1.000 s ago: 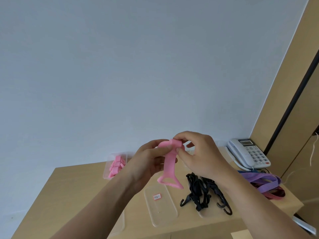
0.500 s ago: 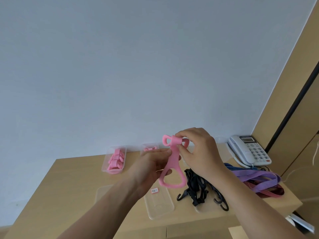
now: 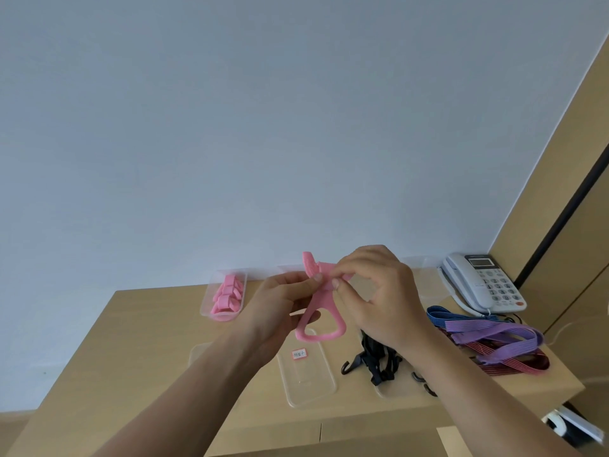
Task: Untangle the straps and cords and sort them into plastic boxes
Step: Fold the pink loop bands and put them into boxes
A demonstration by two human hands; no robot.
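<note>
"Two hands were up over the near part of the counter (image 3: 131, 341), both on one pink strap (image 3: 324, 308)?"

"Both. The left hand (image 3: 280, 305) pinched it near the top between thumb and fingers. The right hand (image 3: 382, 298) pinched the same stretch from the other side with thumb and forefinger, its other fingers loosely curled above."

"And the strap itself?"

"Flat and bright pink. Its top end was folded over and stuck up just above the left thumb. Below the fingers it split into a wide loop that hung in the air, clear of the counter."

"What lay underneath?"

"One clear lid (image 3: 306, 377) with a small red-edged label (image 3: 299, 353) lay right below the loop. Just to its right was a tangle of black cords (image 3: 375, 361) with hooks, partly hidden by the right wrist."

"Farther off?"

"To the right, purple straps (image 3: 494, 338) lay across dark red ones (image 3: 514, 367), with a blue one (image 3: 454, 316) behind them. At the back, left of the hands, a plastic box (image 3: 206, 305) held more folded pink straps (image 3: 227, 296). A grey telephone (image 3: 481, 282) sat in the far right corner, against the pale wall (image 3: 296, 127)."
</note>
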